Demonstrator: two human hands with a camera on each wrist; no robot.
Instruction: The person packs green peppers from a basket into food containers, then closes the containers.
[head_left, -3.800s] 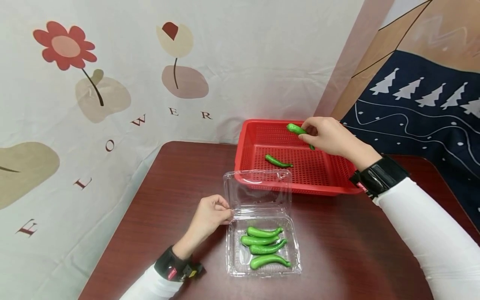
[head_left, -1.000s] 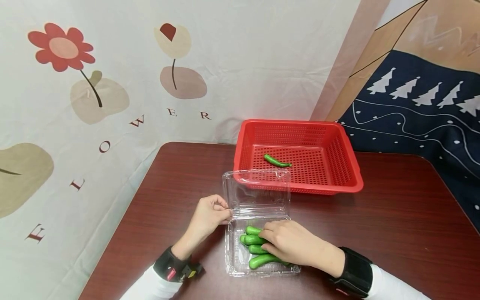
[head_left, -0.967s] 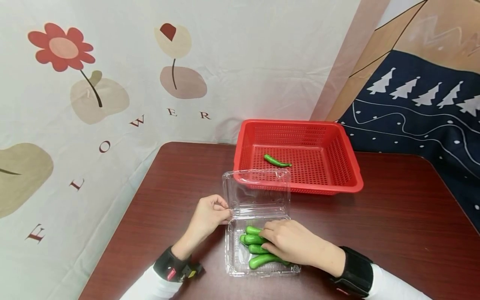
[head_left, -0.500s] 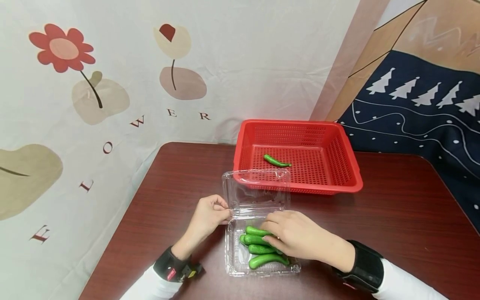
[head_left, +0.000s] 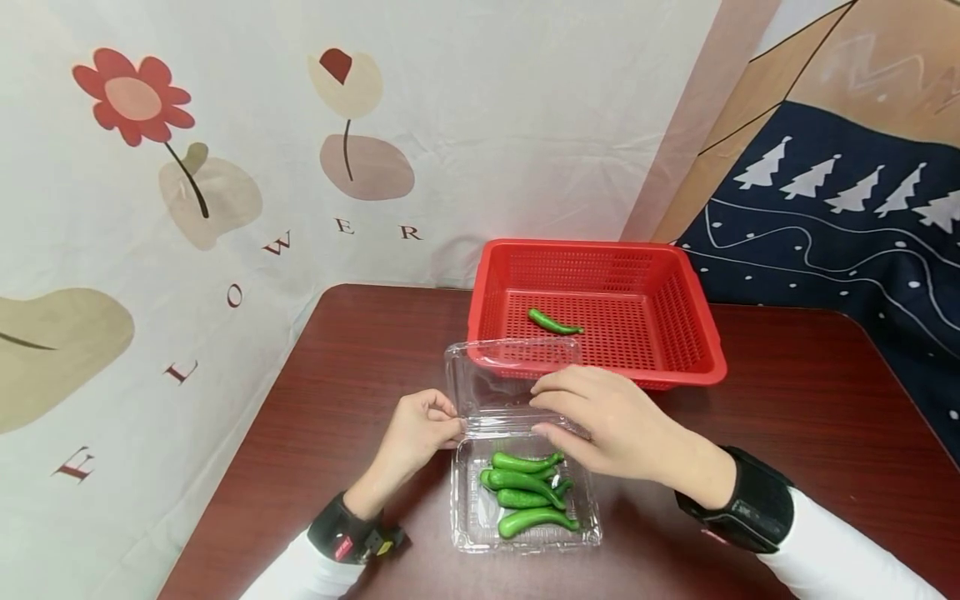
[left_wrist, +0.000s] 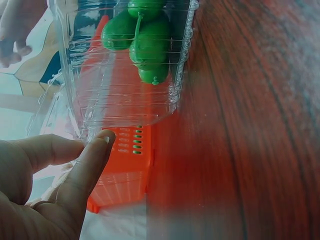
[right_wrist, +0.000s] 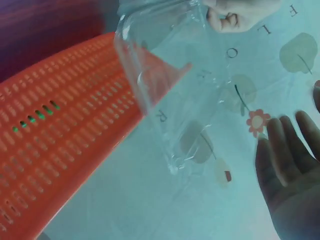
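Observation:
A clear plastic clamshell box point(head_left: 480, 533) lies with its lid point(head_left: 487, 387) raised on the far side. Several green chili peppers point(head_left: 534, 521) lie inside the base, one partly across the others. At the hinge's left end, my left hand point(head_left: 420, 433) pinches the box edge between thumb and forefinger; the left wrist view shows those fingertips point(left_wrist: 102, 137) at the plastic rim. My right hand point(head_left: 615, 421) hovers over the right of the hinge, overlapping the lid, with fingers loosely extended. Nothing is in its grasp in the right wrist view.
Behind the box stands a red perforated basket point(head_left: 697, 329), with a single green chili pepper point(head_left: 553, 322) on its floor. The raised lid overlaps the basket's front rim. The brown wooden table point(head_left: 360, 350) meets a printed cloth backdrop point(head_left: 450, 100).
The right hand carried a pepper from the basket into the box, let it go among the others, and has risen away toward the lid. The left hand has stayed at the hinge.

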